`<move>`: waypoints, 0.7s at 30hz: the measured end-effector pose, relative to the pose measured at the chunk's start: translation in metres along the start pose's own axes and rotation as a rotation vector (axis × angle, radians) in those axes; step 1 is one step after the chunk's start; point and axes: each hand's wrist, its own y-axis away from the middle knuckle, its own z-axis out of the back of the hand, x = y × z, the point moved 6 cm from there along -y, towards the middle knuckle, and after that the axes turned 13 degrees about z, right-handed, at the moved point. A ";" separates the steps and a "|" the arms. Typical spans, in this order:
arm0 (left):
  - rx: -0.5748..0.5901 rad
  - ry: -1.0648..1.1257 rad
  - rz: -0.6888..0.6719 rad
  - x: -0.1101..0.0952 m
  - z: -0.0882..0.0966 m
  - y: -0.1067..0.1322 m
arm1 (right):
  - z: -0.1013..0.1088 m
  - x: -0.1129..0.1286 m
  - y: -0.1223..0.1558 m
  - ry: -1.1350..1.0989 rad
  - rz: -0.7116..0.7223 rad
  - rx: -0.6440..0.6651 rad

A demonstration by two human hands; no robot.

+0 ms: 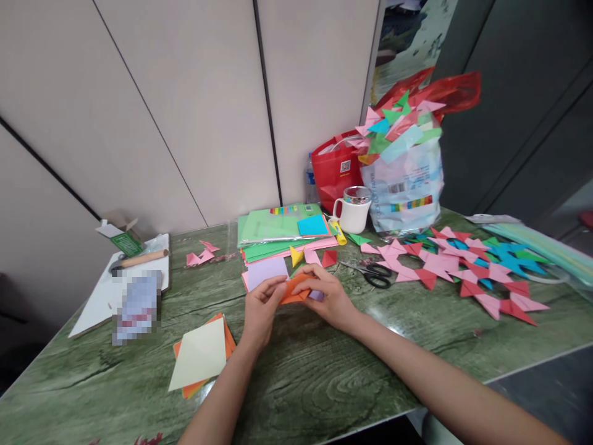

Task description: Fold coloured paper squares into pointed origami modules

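A folded piece of orange paper [290,293] is over the middle of a green desk [324,371], pinched between the fingers of the left hand [263,304] and right hand [330,295]. Scissors [367,271] lie beyond to the right, near a white mug [354,215]; loose paper sheets [200,353] lie nearer, to the left.

2 hands are seen, 1 left hand [258,309] and 1 right hand [331,296], with 1 orange paper piece [293,293] held between them. On 1 table [333,377], 1 pair of scissors [377,281], 1 mug [354,216], 1 hammer [146,258], 1 white board [92,300], 1 green box [127,245] and 1 yellow folded piece [296,256] are counted. 1 red bag [328,179], 1 paper-filled plastic bag [410,182] and 1 bottle [310,171] are also found. The overlapping pink and red folded pieces [438,264] cannot be counted exactly.
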 end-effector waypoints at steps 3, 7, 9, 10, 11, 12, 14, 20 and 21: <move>0.033 0.026 0.030 0.002 -0.001 -0.001 | 0.003 0.000 -0.001 0.015 0.000 -0.036; 0.072 -0.007 -0.018 -0.002 -0.005 0.001 | 0.007 -0.004 0.000 0.009 -0.037 -0.090; 0.113 -0.017 -0.068 -0.007 -0.009 0.004 | 0.009 -0.008 0.001 -0.017 -0.079 -0.125; 0.126 -0.030 -0.085 -0.009 -0.010 0.005 | 0.010 -0.011 0.002 -0.035 -0.105 -0.142; 0.128 -0.050 -0.097 -0.010 -0.010 0.006 | 0.010 -0.013 0.003 -0.056 -0.130 -0.157; 0.113 -0.074 -0.104 -0.011 -0.010 0.006 | 0.010 -0.014 0.003 -0.076 -0.149 -0.167; 0.048 -0.117 -0.111 -0.011 -0.006 0.005 | 0.010 -0.016 0.003 -0.095 -0.168 -0.174; -0.042 -0.062 -0.113 -0.009 0.001 0.004 | 0.007 -0.017 0.004 -0.140 -0.245 -0.160; -0.046 -0.031 -0.109 -0.009 0.002 0.004 | 0.006 -0.019 0.006 -0.180 -0.284 -0.179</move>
